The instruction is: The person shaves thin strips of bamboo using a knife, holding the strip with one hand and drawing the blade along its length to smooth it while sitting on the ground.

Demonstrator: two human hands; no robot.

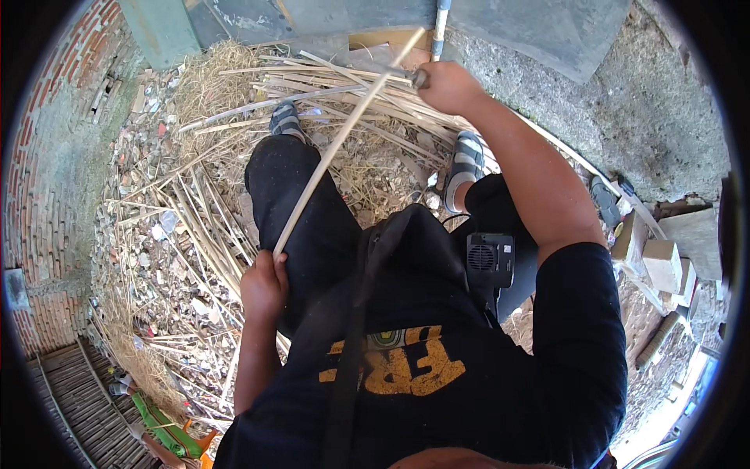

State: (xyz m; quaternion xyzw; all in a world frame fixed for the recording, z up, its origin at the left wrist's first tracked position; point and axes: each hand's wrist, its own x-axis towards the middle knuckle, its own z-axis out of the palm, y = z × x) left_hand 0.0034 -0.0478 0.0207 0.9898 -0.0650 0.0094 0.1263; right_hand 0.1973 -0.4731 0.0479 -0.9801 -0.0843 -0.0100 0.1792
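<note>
A long pale strip of bamboo or wood (341, 139) slants away from me over my left thigh. Its near end is in my left hand (266, 283), closed around it with the thumb along the strip. Farther out, my right hand (451, 87) grips the round handle of a knife (420, 78). The dark, blurred blade reaches left from that handle and meets the strip near its far end; how long it is I cannot tell. Beneath the far end lies a pile of similar pale strips (320, 78), between and beyond my feet.
More strips (205, 227) lie on the rubble-strewn ground to my left. A brick wall (47, 180) stands at far left, grey panels (531, 31) ahead. Blocks (662, 264) and a brush (658, 341) are at right. Another person in a green top (160, 426) is at lower left.
</note>
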